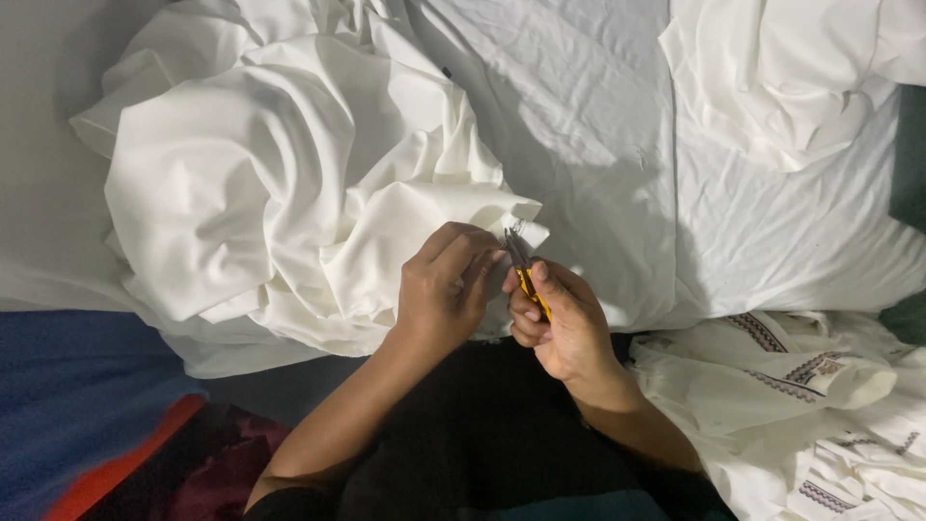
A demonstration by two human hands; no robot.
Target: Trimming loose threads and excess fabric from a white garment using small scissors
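Fingers of the left hand (446, 287) are pinching a corner of smooth, crumpled white cloth (289, 183), which is bunching up just beyond the fingertips. Closed fingers of the right hand (564, 323) are gripping small yellow-handled thread snips (524, 270), whose thin metal blades are touching the cloth edge between both hands. Wrinkled white sheeting (617, 145) is lying past the blades. Soft white fabric with dark embroidered bands (801, 386) is resting beside the right wrist.

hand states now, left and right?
Left hand: closed, pinching an edge of the crumpled white fabric.
Right hand: closed around small yellow-handled thread snips, metal tips at the fabric edge.
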